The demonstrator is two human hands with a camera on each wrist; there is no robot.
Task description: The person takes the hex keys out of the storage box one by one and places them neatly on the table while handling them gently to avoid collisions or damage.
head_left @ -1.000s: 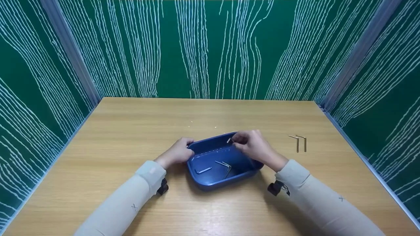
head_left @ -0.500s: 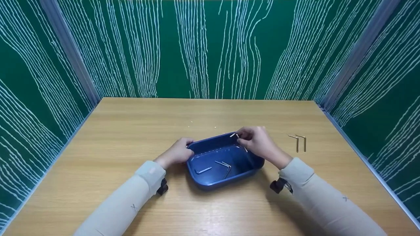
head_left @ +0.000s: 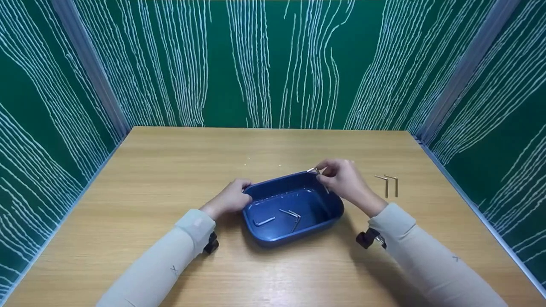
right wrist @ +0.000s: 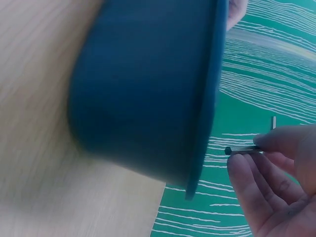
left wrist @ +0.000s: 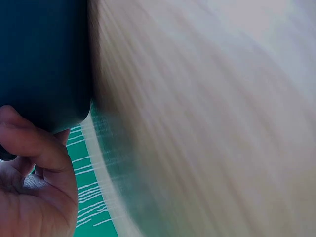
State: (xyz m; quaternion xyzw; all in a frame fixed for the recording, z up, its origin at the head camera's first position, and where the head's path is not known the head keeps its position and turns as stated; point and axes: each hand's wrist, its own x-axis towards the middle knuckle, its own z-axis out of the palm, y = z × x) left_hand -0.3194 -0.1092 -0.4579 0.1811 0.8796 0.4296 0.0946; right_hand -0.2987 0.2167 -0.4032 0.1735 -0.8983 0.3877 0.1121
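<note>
My left hand [head_left: 230, 198] grips the left end of a blue plastic tub [head_left: 273, 243], its thumb over the rim; the left wrist view shows curled fingers [left wrist: 39, 148] against the tub's outside wall. Above the tub's far right corner, my right hand [head_left: 344, 177] pinches an L-shaped hex key [right wrist: 242, 149] between thumb and fingertips. One hex key [head_left: 265, 221] lies on the tub floor at the left. Nearer the middle, other hex keys [head_left: 295, 216] lie crossed, their exact number hard to tell.
Two more hex keys [head_left: 387, 187] lie side by side on the wooden table [head_left: 179, 162], right of the tub. Small pale specks [head_left: 280, 165] dot the table behind it. Green walls [head_left: 222, 64] with white lines enclose the back and sides.
My right hand has risen from inside the tub towards its far right corner, moving right and away with the pinched hex key. My left hand and the tub stay put.
</note>
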